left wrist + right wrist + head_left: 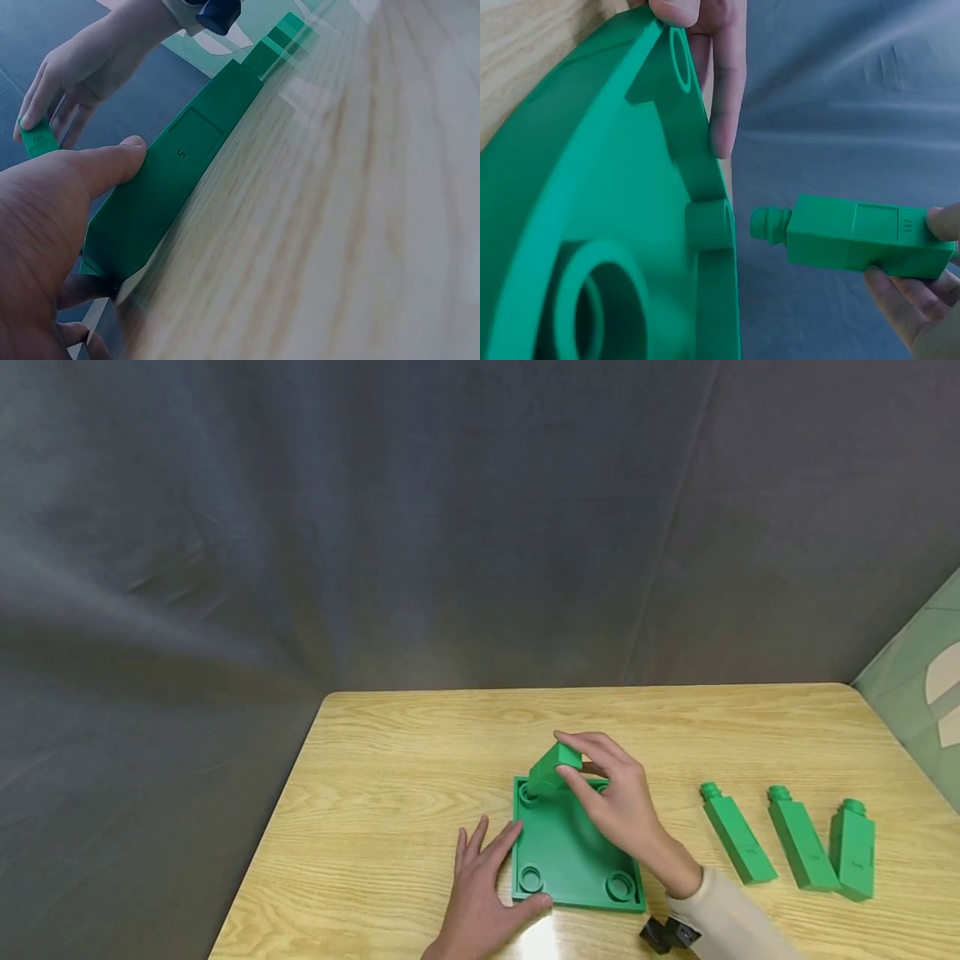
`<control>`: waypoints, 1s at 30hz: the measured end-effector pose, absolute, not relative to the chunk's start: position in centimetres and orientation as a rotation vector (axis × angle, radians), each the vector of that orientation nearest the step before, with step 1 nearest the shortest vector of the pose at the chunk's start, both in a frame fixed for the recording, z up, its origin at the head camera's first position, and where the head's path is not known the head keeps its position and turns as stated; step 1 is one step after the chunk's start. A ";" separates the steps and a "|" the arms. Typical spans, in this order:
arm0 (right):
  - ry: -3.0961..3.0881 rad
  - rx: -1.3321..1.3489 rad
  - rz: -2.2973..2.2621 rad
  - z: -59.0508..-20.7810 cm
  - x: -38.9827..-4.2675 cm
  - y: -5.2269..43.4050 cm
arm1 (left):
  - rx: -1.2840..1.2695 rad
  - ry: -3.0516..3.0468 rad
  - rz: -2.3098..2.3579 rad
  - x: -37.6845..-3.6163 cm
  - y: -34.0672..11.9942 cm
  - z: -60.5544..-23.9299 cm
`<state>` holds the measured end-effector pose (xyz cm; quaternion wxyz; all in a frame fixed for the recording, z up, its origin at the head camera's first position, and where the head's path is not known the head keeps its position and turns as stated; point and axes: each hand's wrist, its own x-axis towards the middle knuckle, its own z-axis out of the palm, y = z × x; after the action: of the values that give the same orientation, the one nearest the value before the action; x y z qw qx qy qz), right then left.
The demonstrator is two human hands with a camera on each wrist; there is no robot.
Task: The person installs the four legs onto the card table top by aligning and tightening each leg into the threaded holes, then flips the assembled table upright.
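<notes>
A square green plate [566, 852] with a round socket at each corner lies flat on the wooden table. My left hand [498, 868] lies beside its left edge with straight fingers, and the thumb [112, 161] presses on the plate's near rim [180, 180]. My right hand [573, 760] pinches a green block [555, 767] by its square end. In the right wrist view the block [855, 236] points its threaded peg at the far-left socket [709, 223], a short gap away and tilted. My left fingers [724, 82] show past the plate's [592, 187] corner.
Three more green peg blocks [738, 835] [801, 842] [853, 852] lie side by side on the table [420, 752] to the right of the plate. A dark grey curtain hangs behind and to the left. The table's left edge runs close to my left hand.
</notes>
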<state>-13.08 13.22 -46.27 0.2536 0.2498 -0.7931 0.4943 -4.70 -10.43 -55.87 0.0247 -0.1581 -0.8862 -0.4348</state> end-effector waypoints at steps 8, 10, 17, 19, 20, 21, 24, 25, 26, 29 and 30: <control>-2.232 0.704 1.341 -46.7 -13.7 12.5 | -0.478 -2.753 -1.358 -4.8 -10.4 -55.8; -2.241 0.702 1.347 -46.8 -13.8 12.4 | -0.473 -2.760 -1.362 -4.8 -10.4 -55.8; -2.275 0.727 1.324 -47.2 -14.1 12.3 | -0.469 -2.765 -1.366 -4.8 -10.4 -55.7; -2.277 0.741 1.304 -47.2 -14.2 12.3 | -0.469 -2.762 -1.362 -4.7 -10.4 -55.7; -2.278 0.746 1.297 -47.2 -14.2 12.2 | -0.470 -2.761 -1.361 -4.7 -10.4 -55.7; -2.279 0.751 1.289 -47.2 -14.3 12.2 | -0.471 -2.760 -1.357 -4.7 -10.4 -55.7; -2.285 0.768 1.262 -47.0 -14.5 12.0 | -0.473 -2.758 -1.355 -4.8 -10.4 -55.8; -2.288 0.773 1.254 -46.9 -14.6 12.0 | -0.473 -2.759 -1.358 -4.8 -10.4 -55.8; -2.291 0.777 1.249 -46.9 -14.6 11.9 | -0.472 -2.760 -1.360 -4.8 -10.4 -55.8; -2.307 0.785 1.243 -46.7 -14.7 11.7 | -0.467 -2.765 -1.378 -4.8 -10.4 -55.8; -2.315 0.784 1.242 -46.6 -14.7 11.6 | -0.463 -2.767 -1.390 -4.8 -10.5 -55.8</control>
<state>-14.74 11.60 -46.63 0.1987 0.2803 -0.8275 0.4441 -4.78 -10.45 -55.82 0.0055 -0.1479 -0.8838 -0.4439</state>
